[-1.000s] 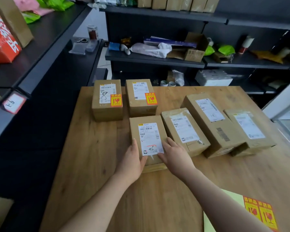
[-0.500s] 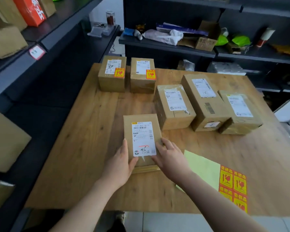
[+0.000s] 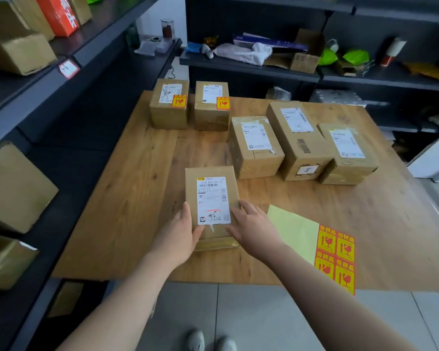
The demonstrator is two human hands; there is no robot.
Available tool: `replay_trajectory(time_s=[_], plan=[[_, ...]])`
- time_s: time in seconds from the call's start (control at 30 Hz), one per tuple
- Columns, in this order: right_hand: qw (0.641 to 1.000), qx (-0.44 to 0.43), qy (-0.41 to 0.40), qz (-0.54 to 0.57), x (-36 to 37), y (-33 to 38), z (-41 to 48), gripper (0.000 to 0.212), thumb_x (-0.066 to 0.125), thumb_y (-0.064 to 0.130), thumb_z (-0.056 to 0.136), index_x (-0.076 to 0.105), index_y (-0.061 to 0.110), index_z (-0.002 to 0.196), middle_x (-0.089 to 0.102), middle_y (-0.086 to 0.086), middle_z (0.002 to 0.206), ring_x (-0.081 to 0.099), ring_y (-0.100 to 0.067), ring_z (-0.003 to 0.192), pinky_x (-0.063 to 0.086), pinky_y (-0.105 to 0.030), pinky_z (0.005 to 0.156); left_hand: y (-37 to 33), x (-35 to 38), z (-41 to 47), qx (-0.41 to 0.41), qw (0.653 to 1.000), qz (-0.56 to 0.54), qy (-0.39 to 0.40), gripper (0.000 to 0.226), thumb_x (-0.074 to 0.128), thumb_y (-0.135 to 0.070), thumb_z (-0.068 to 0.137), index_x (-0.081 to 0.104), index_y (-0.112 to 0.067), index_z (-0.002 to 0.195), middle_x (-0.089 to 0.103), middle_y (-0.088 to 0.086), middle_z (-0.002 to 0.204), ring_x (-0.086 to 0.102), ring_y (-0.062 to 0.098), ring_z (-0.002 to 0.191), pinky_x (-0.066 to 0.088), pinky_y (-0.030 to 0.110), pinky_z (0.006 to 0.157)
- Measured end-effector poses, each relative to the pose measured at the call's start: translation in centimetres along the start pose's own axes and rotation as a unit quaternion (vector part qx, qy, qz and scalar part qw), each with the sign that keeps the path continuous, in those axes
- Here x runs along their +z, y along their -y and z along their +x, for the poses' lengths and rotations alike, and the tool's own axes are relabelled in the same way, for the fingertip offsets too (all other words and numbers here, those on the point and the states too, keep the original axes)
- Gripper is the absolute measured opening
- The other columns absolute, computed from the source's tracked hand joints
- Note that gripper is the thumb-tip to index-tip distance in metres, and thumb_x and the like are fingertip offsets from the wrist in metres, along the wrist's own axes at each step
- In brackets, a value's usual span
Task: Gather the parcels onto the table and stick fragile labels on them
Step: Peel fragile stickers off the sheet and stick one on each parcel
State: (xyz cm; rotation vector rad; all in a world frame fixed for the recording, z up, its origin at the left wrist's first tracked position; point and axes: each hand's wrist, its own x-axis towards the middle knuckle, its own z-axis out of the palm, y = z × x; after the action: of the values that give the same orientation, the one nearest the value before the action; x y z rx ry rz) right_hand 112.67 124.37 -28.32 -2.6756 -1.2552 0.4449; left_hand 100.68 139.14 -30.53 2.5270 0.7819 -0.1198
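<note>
A small brown parcel (image 3: 211,184) with a white shipping slip lies near the front of the wooden table (image 3: 137,198). My left hand (image 3: 180,234) grips its near left side, thumb on top. My right hand (image 3: 251,229) holds its near right edge, fingers spread over the top. A yellow backing sheet with red and yellow fragile labels (image 3: 336,257) lies just right of my right hand. At the back, two parcels (image 3: 169,110) (image 3: 211,110) carry fragile labels. Three parcels on the right (image 3: 255,148) (image 3: 297,140) (image 3: 347,153) show only shipping slips.
Dark shelving runs along the left, holding cardboard boxes (image 3: 15,188) and a red bag (image 3: 58,13). Behind the table, more shelves (image 3: 251,69) hold bags, an open carton and clutter. The table's near edge ends over grey floor tiles, where my shoes (image 3: 211,340) show.
The parcel under my hands has slid toward me, away from the row of parcels, to the table's front. The label sheet has come fully into view.
</note>
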Motion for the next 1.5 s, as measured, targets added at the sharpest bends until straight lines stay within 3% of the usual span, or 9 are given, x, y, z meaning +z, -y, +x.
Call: replay_trajectory(time_s=[0.13, 0.27, 0.47, 0.67, 0.93, 1.1, 1.33, 1.43, 1.5], plan=[[0.999, 0.022, -0.032, 0.02, -1.0, -0.9, -1.5, 0.052, 0.044, 0.041, 0.098, 0.037, 0.017, 0.143, 0.036, -0.001, 0.15, 0.037, -0.023, 0.132, 0.03, -0.031, 0.107, -1.6, -1.6, 0.1, 0.038, 0.995, 0.066, -0.071, 0.055, 0.045, -0.036, 0.096, 0.032, -0.008, 0.141, 0.04, 0.006, 0.144, 0.037, 0.025, 0.13, 0.033, 0.033, 0.105], [0.993, 0.089, -0.068, 0.038, -2.0, -4.9, -3.9, 0.059, 0.044, 0.042, 0.098, 0.027, 0.018, 0.149, 0.029, 0.0, 0.155, 0.03, -0.023, 0.139, 0.027, -0.033, 0.112, -6.3, -1.5, 0.7, 0.131, 0.985, 0.036, -0.109, 0.045, 0.046, -0.031, 0.096, 0.046, -0.01, 0.136, 0.048, 0.006, 0.137, 0.043, 0.025, 0.125, 0.036, 0.035, 0.104], [0.974, 0.212, -0.064, 0.04, -1.4, -13.9, -8.5, 0.061, 0.051, 0.04, 0.095, 0.033, 0.014, 0.146, 0.032, -0.004, 0.153, 0.034, -0.025, 0.136, 0.028, -0.031, 0.108, -14.3, 3.7, 1.7, 0.224, 0.974, 0.034, -0.024, 0.05, 0.044, -0.035, 0.097, 0.037, -0.013, 0.142, 0.041, 0.002, 0.143, 0.035, 0.02, 0.131, 0.031, 0.033, 0.109], [0.968, 0.247, 0.015, 0.04, 0.2, -21.2, -10.3, 0.069, 0.057, 0.043, 0.09, 0.029, 0.017, 0.147, 0.028, -0.006, 0.155, 0.033, -0.028, 0.137, 0.03, -0.036, 0.11, -20.0, 11.0, 4.2, 0.192, 0.973, 0.096, 0.083, 0.055, 0.049, -0.038, 0.094, 0.036, -0.011, 0.14, 0.039, 0.006, 0.144, 0.032, 0.024, 0.134, 0.027, 0.034, 0.11], [0.979, 0.198, 0.035, 0.038, 1.2, -27.3, -7.2, 0.067, 0.067, 0.044, 0.082, 0.038, 0.025, 0.14, 0.04, -0.003, 0.141, 0.041, -0.025, 0.126, 0.045, -0.04, 0.099, -24.2, 16.5, 9.0, 0.121, 0.977, 0.141, 0.107, 0.072, 0.056, -0.042, 0.091, 0.017, -0.024, 0.149, 0.021, 0.007, 0.151, 0.028, 0.029, 0.133, 0.035, 0.04, 0.103], [0.985, 0.166, 0.034, 0.028, 1.6, -29.1, -6.3, 0.068, 0.07, 0.048, 0.078, 0.042, 0.027, 0.136, 0.044, -0.001, 0.131, 0.042, -0.021, 0.12, 0.046, -0.037, 0.098, -25.1, 17.6, 10.0, 0.095, 0.985, 0.11, 0.093, 0.053, 0.063, -0.041, 0.086, 0.038, -0.028, 0.131, 0.032, 0.006, 0.138, 0.037, 0.026, 0.122, 0.04, 0.038, 0.097], [0.989, 0.145, 0.015, 0.032, 1.8, -29.6, -6.3, 0.069, 0.071, 0.048, 0.078, 0.041, 0.027, 0.136, 0.043, -0.001, 0.133, 0.04, -0.021, 0.122, 0.041, -0.036, 0.101, -25.0, 17.5, 10.0, 0.098, 0.986, 0.111, 0.071, 0.032, 0.063, -0.043, 0.084, 0.053, -0.029, 0.11, 0.052, -0.004, 0.125, 0.037, 0.021, 0.121, 0.026, 0.038, 0.1], [0.989, 0.14, -0.028, 0.035, 1.9, -29.2, -6.4, 0.055, 0.068, 0.04, 0.083, 0.047, 0.024, 0.131, 0.046, 0.0, 0.129, 0.043, -0.02, 0.118, 0.042, -0.033, 0.099, -24.9, 17.6, 9.8, 0.052, 0.994, 0.045, 0.08, 0.032, 0.062, -0.043, 0.086, 0.057, -0.03, 0.115, 0.063, -0.006, 0.117, 0.046, 0.022, 0.117, 0.027, 0.036, 0.098], [0.989, 0.128, -0.043, 0.066, 2.1, -28.7, -6.4, 0.035, 0.063, 0.033, 0.087, 0.057, 0.021, 0.119, 0.054, 0.0, 0.118, 0.049, -0.02, 0.109, 0.045, -0.032, 0.092, -24.4, 17.7, 9.5, 0.017, 0.996, -0.014, 0.09, 0.03, 0.061, -0.041, 0.086, 0.061, -0.026, 0.112, 0.065, -0.004, 0.114, 0.054, 0.022, 0.11, 0.038, 0.033, 0.093]])
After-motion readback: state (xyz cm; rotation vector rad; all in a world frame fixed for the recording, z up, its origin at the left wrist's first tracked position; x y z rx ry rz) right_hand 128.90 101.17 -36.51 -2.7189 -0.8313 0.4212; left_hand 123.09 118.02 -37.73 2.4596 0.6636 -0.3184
